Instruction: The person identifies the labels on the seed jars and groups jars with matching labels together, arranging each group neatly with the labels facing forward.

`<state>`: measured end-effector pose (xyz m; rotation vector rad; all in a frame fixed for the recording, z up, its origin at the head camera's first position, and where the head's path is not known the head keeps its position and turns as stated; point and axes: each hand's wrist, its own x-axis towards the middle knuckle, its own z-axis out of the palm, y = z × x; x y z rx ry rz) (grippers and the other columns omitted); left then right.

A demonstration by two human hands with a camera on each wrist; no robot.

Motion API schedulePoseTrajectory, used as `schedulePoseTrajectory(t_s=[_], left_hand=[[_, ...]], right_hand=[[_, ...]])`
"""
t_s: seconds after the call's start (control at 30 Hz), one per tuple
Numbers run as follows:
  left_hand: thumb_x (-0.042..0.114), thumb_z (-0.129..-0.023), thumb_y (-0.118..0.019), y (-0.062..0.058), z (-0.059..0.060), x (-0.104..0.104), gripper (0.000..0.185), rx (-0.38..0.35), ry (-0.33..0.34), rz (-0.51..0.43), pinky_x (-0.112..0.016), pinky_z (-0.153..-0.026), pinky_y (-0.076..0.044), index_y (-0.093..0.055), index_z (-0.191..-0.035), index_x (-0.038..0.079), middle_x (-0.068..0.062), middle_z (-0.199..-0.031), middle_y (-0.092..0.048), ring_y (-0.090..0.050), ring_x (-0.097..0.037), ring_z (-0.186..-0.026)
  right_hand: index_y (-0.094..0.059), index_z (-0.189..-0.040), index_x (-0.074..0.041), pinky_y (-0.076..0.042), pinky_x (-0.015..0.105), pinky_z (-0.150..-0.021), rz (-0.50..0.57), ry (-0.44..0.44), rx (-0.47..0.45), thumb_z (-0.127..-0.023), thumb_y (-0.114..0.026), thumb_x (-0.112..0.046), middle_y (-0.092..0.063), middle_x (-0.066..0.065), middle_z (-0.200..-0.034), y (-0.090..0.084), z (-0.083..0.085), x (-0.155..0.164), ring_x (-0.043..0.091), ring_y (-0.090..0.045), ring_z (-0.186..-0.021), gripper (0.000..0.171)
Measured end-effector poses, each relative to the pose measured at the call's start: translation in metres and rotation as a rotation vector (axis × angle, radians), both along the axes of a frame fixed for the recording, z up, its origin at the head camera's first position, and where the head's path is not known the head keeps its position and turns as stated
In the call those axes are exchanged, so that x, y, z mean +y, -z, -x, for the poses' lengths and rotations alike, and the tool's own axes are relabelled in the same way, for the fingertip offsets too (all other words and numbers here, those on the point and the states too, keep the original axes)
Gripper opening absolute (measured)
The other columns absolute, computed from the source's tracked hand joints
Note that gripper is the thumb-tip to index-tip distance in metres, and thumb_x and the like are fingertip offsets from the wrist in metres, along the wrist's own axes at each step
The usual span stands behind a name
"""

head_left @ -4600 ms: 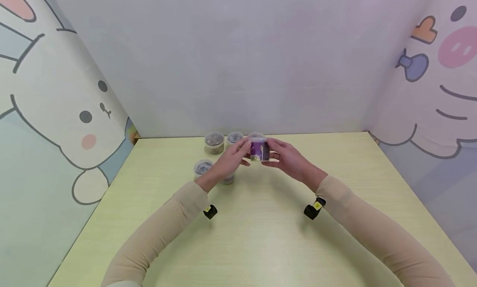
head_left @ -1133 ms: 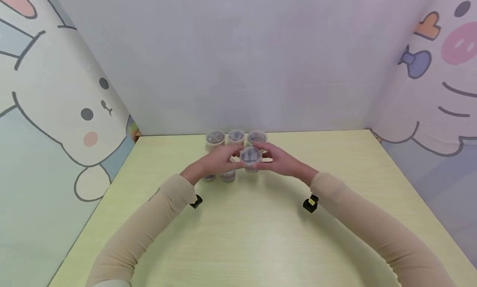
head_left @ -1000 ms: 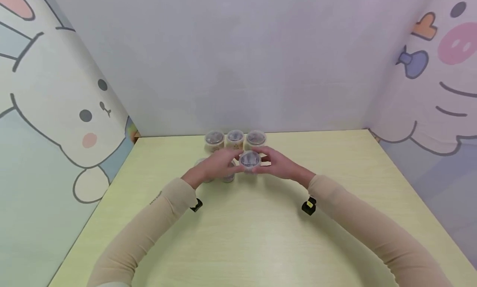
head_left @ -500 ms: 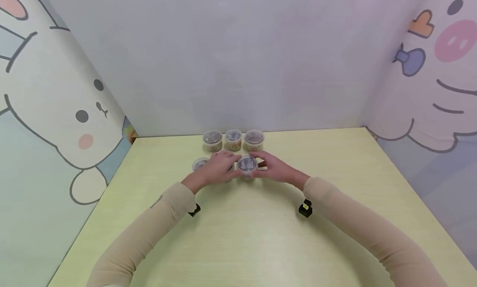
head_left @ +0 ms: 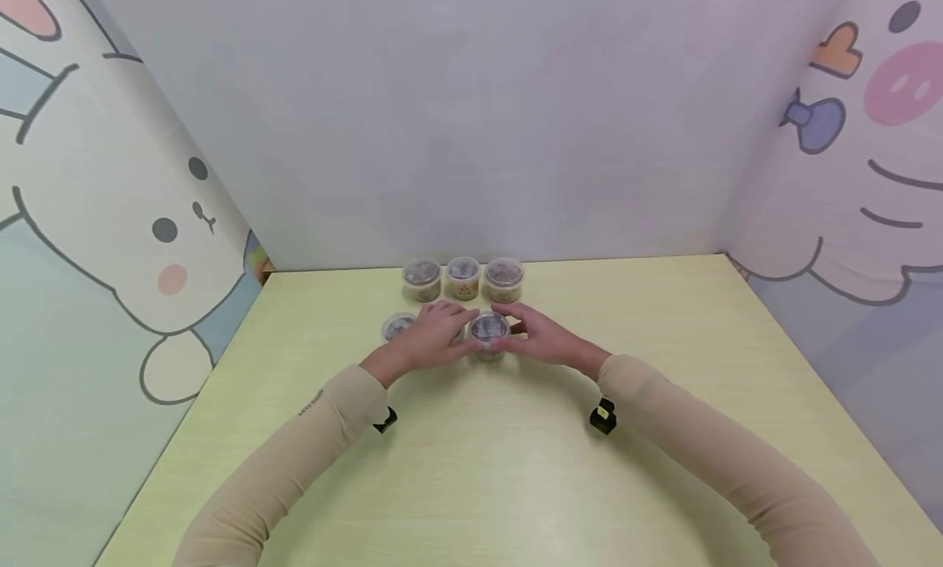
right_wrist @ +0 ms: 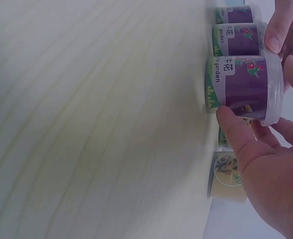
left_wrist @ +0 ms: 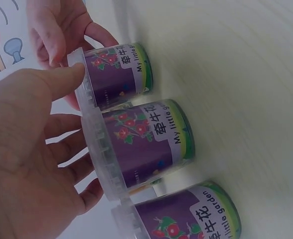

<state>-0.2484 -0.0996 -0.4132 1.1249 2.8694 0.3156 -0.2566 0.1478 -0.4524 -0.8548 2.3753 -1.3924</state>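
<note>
Both hands are at a small round plastic tub (head_left: 489,328) with a clear lid and a purple "My little garden" label, upright at the right end of the front row. My left hand (head_left: 435,335) has its thumb on the lid's edge, fingers curled behind. From the right, my right hand (head_left: 548,338) grips the tub, thumb low on the label in the right wrist view and fingers around the far side. A matching purple tub (left_wrist: 141,144) stands close beside it, largely hidden by the left hand in the head view. Another purple tub (left_wrist: 181,214) stands at the row's left end.
Behind, along the wall, three lidded tubs form a back row: a left one (head_left: 422,279), a middle one (head_left: 462,278) and a right one (head_left: 504,280). The pale wooden table (head_left: 501,469) extends toward the person. Cartoon-printed curtains (head_left: 471,125) enclose it.
The purple tub, earlier held up in both hands before the back row, has come down and nearer, to the front row's right end. Over the last half second it barely moves.
</note>
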Motion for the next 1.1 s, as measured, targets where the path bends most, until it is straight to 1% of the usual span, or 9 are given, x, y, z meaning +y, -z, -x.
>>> schedulePoseTrajectory(t_s=[0.07,0.17,0.27,0.43,0.5,0.67,0.9,1.03,1.1], left_hand=[[0.045,-0.102,-0.06,0.0,0.0,0.0,0.062,0.009,0.002,0.001,-0.057,-0.11,-0.032,-0.05,-0.148,0.003,-0.014,-0.138,-0.059,-0.049,-0.033,-0.131],[0.044,-0.102,-0.061,0.0,-0.001,0.001,0.061,0.019,0.006,0.001,-0.058,-0.108,-0.034,-0.052,-0.146,0.003,-0.014,-0.136,-0.06,-0.05,-0.033,-0.13],[0.043,-0.102,-0.061,-0.003,-0.003,0.002,0.061,0.003,-0.005,0.005,-0.057,-0.107,-0.034,-0.052,-0.146,0.002,-0.015,-0.135,-0.06,-0.05,-0.034,-0.13],[0.043,-0.102,-0.061,-0.006,-0.005,0.003,0.062,-0.014,-0.019,0.015,-0.057,-0.107,-0.035,-0.051,-0.147,0.002,-0.015,-0.135,-0.06,-0.05,-0.034,-0.129],[0.043,-0.102,-0.061,-0.006,-0.005,0.003,0.062,-0.015,-0.018,0.016,-0.057,-0.108,-0.035,-0.051,-0.147,0.002,-0.016,-0.136,-0.059,-0.05,-0.034,-0.13],[0.043,-0.102,-0.061,-0.005,-0.005,0.004,0.062,-0.019,-0.018,0.026,-0.056,-0.109,-0.034,-0.05,-0.148,0.002,-0.015,-0.136,-0.059,-0.05,-0.033,-0.13],[0.042,-0.102,-0.061,-0.005,-0.007,0.005,0.062,-0.031,-0.017,0.019,-0.056,-0.109,-0.035,-0.05,-0.148,0.002,-0.016,-0.137,-0.058,-0.049,-0.034,-0.131],[0.042,-0.102,-0.061,-0.006,-0.007,0.005,0.062,-0.025,-0.022,0.013,-0.056,-0.109,-0.034,-0.05,-0.148,0.002,-0.016,-0.138,-0.058,-0.048,-0.033,-0.131],[0.042,-0.102,-0.061,-0.006,-0.007,0.005,0.062,-0.023,-0.025,0.014,-0.056,-0.109,-0.035,-0.05,-0.148,0.002,-0.015,-0.138,-0.058,-0.048,-0.033,-0.131]], right_hand=[[-0.033,-0.154,0.005,-0.045,0.046,-0.106,-0.011,0.003,0.016,-0.099,-0.069,-0.021,-0.033,0.02,-0.159,0.0,0.0,0.0,0.037,-0.049,-0.133,0.071],[-0.035,-0.153,0.005,-0.048,0.043,-0.104,-0.062,0.009,0.056,-0.1,-0.068,-0.022,-0.037,0.02,-0.157,-0.003,0.0,-0.001,0.035,-0.052,-0.13,0.068],[-0.038,-0.152,0.005,-0.051,0.041,-0.1,-0.128,-0.002,0.105,-0.1,-0.068,-0.023,-0.041,0.021,-0.154,-0.007,0.002,-0.003,0.033,-0.055,-0.127,0.066],[-0.04,-0.151,0.005,-0.052,0.039,-0.099,-0.202,-0.027,0.148,-0.1,-0.067,-0.024,-0.044,0.021,-0.151,-0.015,0.002,-0.005,0.03,-0.051,-0.131,0.064],[-0.04,-0.151,0.005,-0.052,0.04,-0.098,-0.211,-0.028,0.152,-0.101,-0.067,-0.025,-0.044,0.022,-0.151,-0.016,0.001,-0.004,0.031,-0.05,-0.133,0.064],[-0.039,-0.151,0.005,-0.052,0.039,-0.098,-0.221,-0.024,0.161,-0.101,-0.066,-0.027,-0.045,0.023,-0.149,-0.016,-0.002,-0.004,0.03,-0.052,-0.13,0.065],[-0.04,-0.151,0.003,-0.053,0.037,-0.096,-0.228,-0.013,0.182,-0.101,-0.066,-0.027,-0.047,0.022,-0.147,-0.015,-0.005,-0.003,0.028,-0.059,-0.12,0.064],[-0.039,-0.151,0.005,-0.053,0.038,-0.096,-0.213,-0.01,0.196,-0.102,-0.065,-0.025,-0.045,0.023,-0.148,-0.015,-0.007,-0.003,0.03,-0.058,-0.122,0.064],[-0.038,-0.152,0.005,-0.052,0.04,-0.097,-0.22,-0.004,0.199,-0.102,-0.064,-0.027,-0.044,0.024,-0.15,-0.015,-0.008,-0.003,0.031,-0.058,-0.123,0.065]])
